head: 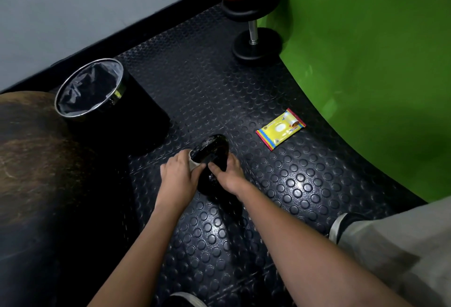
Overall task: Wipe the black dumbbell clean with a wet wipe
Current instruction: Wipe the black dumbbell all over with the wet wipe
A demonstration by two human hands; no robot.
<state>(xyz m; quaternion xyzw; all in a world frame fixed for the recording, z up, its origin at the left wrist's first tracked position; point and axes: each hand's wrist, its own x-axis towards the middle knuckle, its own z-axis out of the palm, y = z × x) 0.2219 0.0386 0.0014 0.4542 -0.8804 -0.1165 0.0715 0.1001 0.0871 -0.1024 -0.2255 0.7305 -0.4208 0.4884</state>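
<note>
Studded floor (280, 184) — hands (207, 172) grip dumbbell (211, 153).

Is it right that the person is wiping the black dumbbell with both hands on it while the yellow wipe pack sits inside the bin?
Not quite. The head view shows the yellow wipe pack lying on the studded floor mat, well right of the bin. The rest holds: the left hand and right hand are on the black dumbbell.
</note>
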